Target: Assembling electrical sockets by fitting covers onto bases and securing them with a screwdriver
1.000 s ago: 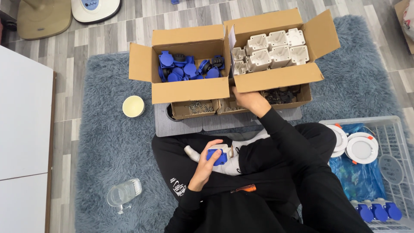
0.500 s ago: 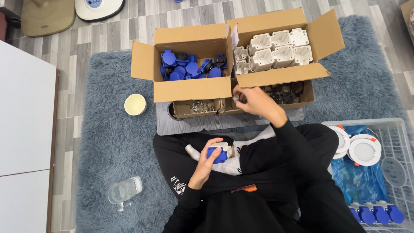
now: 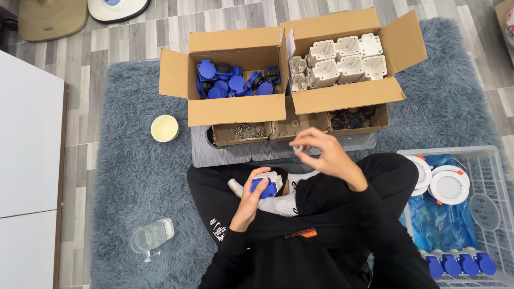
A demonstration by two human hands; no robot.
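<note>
Two large open cardboard boxes [image 3: 238, 109], three small trays [image 3: 241, 132], four blue sockets [image 3: 460, 264] in crate [image 3: 498, 160].

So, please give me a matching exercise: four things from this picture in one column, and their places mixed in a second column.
1. blue parts
2. white housings
3. blue-and-white piece
4. cream bowl

a. on the rug, left of the boxes
b. in the left cardboard box
c. in the left hand
d. in the right cardboard box

Pairs: 1-b, 2-d, 3-c, 4-a
</note>
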